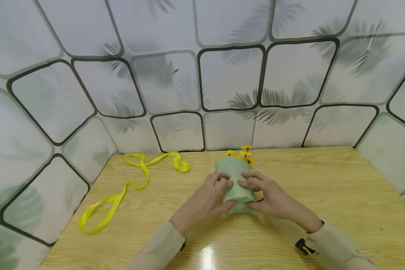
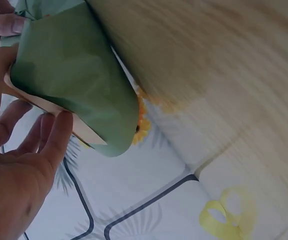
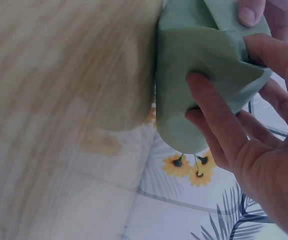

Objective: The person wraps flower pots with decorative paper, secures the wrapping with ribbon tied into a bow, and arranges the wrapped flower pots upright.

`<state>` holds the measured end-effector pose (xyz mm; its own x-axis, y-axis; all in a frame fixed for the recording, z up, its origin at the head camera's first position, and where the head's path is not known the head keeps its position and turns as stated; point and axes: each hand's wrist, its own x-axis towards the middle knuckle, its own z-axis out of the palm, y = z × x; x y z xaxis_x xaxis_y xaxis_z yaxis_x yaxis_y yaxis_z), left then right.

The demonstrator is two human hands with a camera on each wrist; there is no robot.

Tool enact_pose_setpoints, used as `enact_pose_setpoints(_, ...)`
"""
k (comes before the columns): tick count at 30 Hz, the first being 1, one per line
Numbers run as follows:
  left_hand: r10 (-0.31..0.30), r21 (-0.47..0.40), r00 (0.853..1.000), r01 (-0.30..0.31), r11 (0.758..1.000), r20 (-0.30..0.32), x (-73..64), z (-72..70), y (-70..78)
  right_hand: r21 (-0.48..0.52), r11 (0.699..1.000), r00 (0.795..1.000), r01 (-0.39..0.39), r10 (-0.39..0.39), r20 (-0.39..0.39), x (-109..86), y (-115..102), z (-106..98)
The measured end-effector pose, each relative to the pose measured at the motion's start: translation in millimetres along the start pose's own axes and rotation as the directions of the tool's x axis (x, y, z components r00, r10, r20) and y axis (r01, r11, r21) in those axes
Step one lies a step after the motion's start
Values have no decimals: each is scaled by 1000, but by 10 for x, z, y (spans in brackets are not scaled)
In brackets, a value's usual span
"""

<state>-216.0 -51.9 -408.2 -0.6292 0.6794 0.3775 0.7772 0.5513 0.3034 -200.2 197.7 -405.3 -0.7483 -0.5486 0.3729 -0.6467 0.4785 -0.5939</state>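
Observation:
A bundle wrapped in pale green paper (image 1: 236, 167) lies on the table, with several small yellow-orange flowers (image 1: 245, 153) poking out past its far end. My left hand (image 1: 210, 197) grips the wrapper from the left, thumb at the near fold and fingertips on top. In the left wrist view, those fingers (image 2: 59, 137) press along a pale peach paper edge (image 2: 86, 131). From the right, my right hand (image 1: 273, 197) holds the same green paper, its thumb near the left one. The right wrist view shows its fingers (image 3: 216, 112) denting the creased paper (image 3: 179, 95). The stems are hidden inside.
A long yellow ribbon (image 1: 122, 194) lies in loose curves on the left of the wooden table (image 1: 324, 187). Behind the table and at both sides rises a wall covering (image 1: 231, 78) with dark rounded frames and leaf prints. A small black device (image 1: 302, 246) hangs by the right cuff.

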Motion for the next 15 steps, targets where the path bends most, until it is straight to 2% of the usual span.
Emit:
enact_pose_setpoints(7,28,17,1000,-28,999,-13,9,-16,85,39,999,999,-14,16,-44,-19,72,53)
enact_pose_setpoints(15,1,-5,999,0,1000,37,62,-25,120,68,998,998,-13,17,-60,-37,108,55)
